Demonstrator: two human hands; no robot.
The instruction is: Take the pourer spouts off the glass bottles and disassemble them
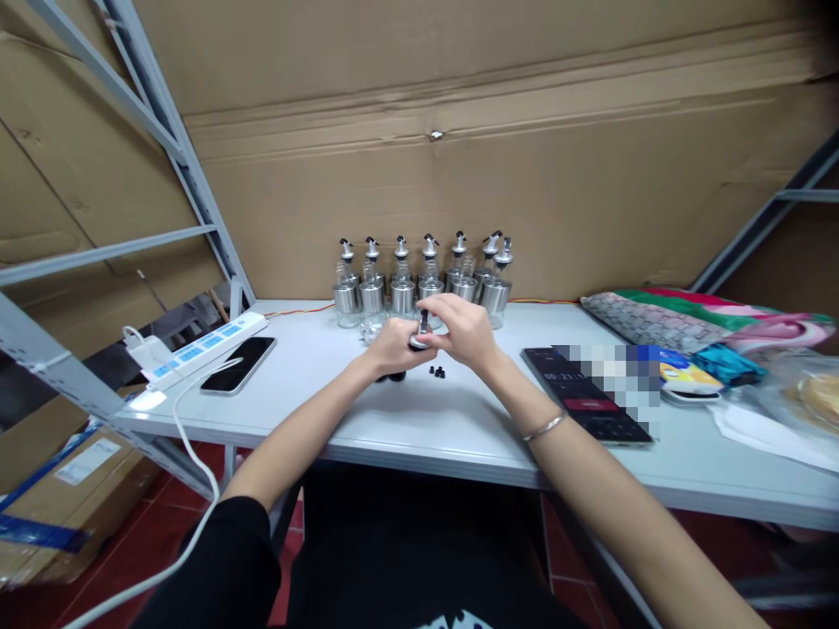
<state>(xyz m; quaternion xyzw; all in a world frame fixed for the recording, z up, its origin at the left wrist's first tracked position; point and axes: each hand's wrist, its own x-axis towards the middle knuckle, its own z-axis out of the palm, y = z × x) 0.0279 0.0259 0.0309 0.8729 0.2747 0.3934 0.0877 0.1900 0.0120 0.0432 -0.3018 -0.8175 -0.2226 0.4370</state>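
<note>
Both hands meet above the middle of the white table. My left hand (396, 348) is wrapped round a small silver and black pourer top (423, 330). The fingers of my right hand (462, 330) are curled against the pourer's black upper part from the right. Behind them stand several glass bottles with metal sleeves (496, 295), many topped with silver and black pourers. Small black caps (438, 372) lie on the table just below my hands, and darker round pieces (397, 376) sit partly hidden under my left hand.
At left, a white power strip (210, 348) and a phone (239, 365) lie with a white cable. A tablet (590, 397) rests at right, beside plastic packages (688, 374) and a patterned cloth (655, 328). A cardboard sheet (459, 192) stands behind the bottles.
</note>
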